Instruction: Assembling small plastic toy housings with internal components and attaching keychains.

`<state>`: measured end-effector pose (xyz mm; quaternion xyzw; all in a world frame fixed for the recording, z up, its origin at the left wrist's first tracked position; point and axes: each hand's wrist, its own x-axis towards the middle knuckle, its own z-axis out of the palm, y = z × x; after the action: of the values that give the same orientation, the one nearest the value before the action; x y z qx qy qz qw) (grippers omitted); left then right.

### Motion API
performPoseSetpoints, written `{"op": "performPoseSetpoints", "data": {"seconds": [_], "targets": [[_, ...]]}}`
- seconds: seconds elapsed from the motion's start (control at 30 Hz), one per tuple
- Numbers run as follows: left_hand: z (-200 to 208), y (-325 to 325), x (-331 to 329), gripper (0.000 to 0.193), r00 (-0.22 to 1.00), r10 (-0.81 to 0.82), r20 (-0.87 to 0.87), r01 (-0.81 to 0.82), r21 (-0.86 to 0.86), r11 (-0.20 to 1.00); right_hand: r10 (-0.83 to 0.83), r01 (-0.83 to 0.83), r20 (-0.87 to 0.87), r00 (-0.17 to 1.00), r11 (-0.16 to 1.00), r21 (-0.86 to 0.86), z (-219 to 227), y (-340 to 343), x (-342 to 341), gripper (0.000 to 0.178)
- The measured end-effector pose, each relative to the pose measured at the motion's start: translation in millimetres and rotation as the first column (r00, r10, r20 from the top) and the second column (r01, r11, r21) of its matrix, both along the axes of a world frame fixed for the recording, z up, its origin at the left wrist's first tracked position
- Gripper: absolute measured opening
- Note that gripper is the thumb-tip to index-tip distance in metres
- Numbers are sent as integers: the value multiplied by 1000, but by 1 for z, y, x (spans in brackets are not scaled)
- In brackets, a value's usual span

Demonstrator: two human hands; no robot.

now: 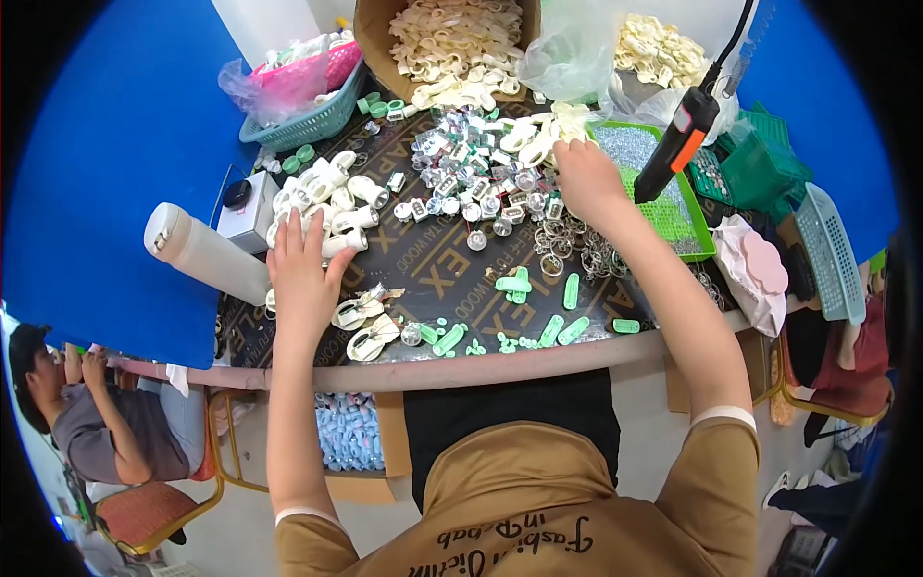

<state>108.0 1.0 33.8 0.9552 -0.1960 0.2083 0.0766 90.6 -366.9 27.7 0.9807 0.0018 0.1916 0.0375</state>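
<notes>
My left hand (pixel 300 269) lies with fingers spread at the near edge of a pile of white flashlight-shaped housings (pixel 332 192), touching some of them. My right hand (pixel 588 181) reaches to the far side of the table, its fingers curled against cream plastic parts (pixel 567 123); the fingertips are hidden, so what they hold cannot be made out. Between my hands is a heap of small clear lenses with circuit pieces (pixel 471 173). Metal rings (pixel 577 248) lie below my right wrist. Two cream open housings (pixel 370 337) and pale green oval pieces (pixel 550 330) sit near the front edge.
A white bottle (pixel 207 252) leans by a white box (pixel 248 213). A cardboard box (pixel 380 38) spills cream parts. A green tray (pixel 697 240) holds small metal pieces under a hanging electric screwdriver (pixel 678 144). Baskets (pixel 312 123) stand far left. Another person (pixel 115 423) sits at left.
</notes>
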Motion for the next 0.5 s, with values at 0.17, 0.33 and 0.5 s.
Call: {"op": "performPoseSetpoints", "data": {"seconds": [0.17,0.33,0.5], "targets": [[10,-10,-50,43,989,-148,1,144,-241,960,0,3,39,999,997,-78,4,-1,7,17],[-11,-11,-69,30,978,-170,124,204,-361,910,43,-37,85,995,997,-61,-2,-6,9,14],[-19,-6,-67,26,984,-114,140,166,-451,877,-22,23,-6,1000,959,282,6,-15,5,21]]}}
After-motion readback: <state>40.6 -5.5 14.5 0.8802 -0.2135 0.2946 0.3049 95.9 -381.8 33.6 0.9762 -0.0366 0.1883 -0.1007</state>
